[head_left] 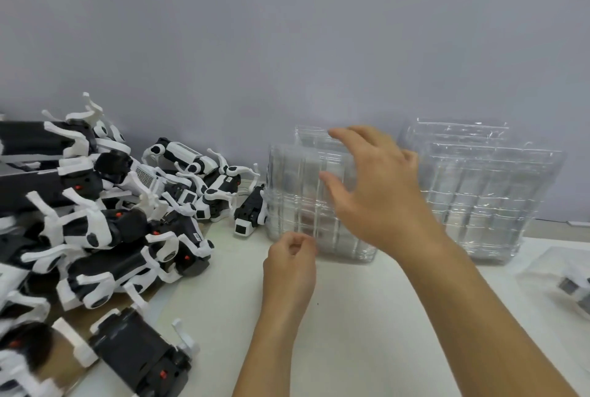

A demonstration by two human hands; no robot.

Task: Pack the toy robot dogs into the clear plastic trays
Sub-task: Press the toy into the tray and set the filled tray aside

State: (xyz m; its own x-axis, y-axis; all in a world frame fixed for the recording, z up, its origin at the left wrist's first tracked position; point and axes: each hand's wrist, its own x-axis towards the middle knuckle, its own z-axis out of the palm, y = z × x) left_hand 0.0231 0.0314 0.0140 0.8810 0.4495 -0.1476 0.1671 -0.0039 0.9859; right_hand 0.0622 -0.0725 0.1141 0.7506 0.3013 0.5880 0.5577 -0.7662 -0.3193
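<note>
My right hand has its fingers spread wide, hovering in front of the near stack of clear plastic trays, holding nothing that I can see. My left hand is loosely curled at the stack's lower edge; whether it pinches the plastic I cannot tell. Left of my fingers, toy robot dogs lie piled on the tabletop; to the right stands a second tray stack.

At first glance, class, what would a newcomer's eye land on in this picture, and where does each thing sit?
Most striking is the jumbled pile of toy robot dogs, black and white, filling the left of the table. In the middle, the right hand spreads open before an upright stack of clear plastic trays, while the left hand curls at its lower edge. A second stack of trays leans against the wall.
</note>
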